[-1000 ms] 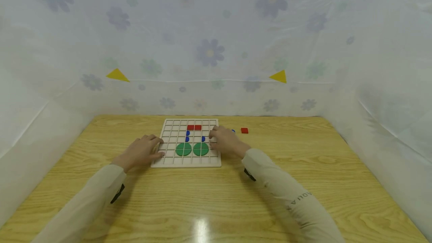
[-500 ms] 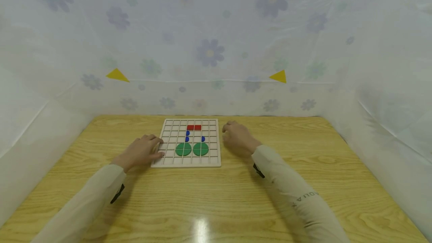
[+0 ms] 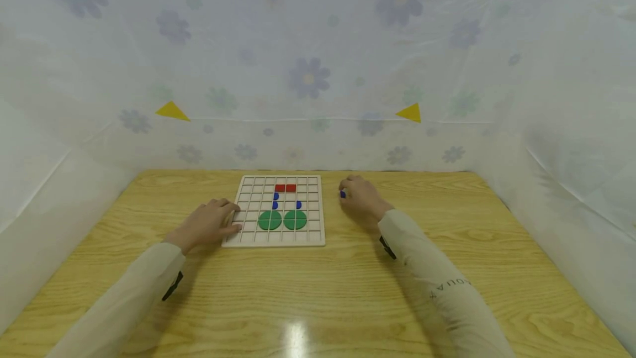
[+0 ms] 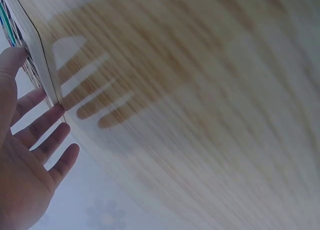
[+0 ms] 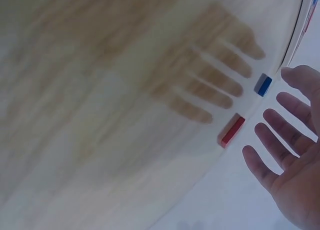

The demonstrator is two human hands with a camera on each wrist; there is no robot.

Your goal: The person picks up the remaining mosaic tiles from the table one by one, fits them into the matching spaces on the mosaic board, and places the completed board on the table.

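Note:
A white grid board (image 3: 250, 239) lies on the table. It bears two red squares (image 3: 285, 188) side by side, several small blue half-circles (image 3: 275, 196) and two green circles (image 3: 270, 220). At its left edge my left hand (image 3: 208, 222) rests with fingers spread, thumb and fingertips over the rim. My right hand (image 3: 364, 195) hovers right of the board, its fingers relaxed. By its thumb and index finger is a loose blue piece (image 5: 265, 86) on the table. A red block (image 5: 233, 132) lies under the other fingers in the right wrist view, hidden by the hand in the head view.
The wooden table (image 3: 293, 291) runs back to a white curtain (image 3: 310, 142) with faded flowers, which also closes both sides. Two yellow triangles, one at the left (image 3: 172, 111) and another at the right (image 3: 411, 112), show on the back curtain.
My right hand has moved off the board's right part to the loose pieces on the right, covering the red block in the head view. The left hand stays at the board's edge.

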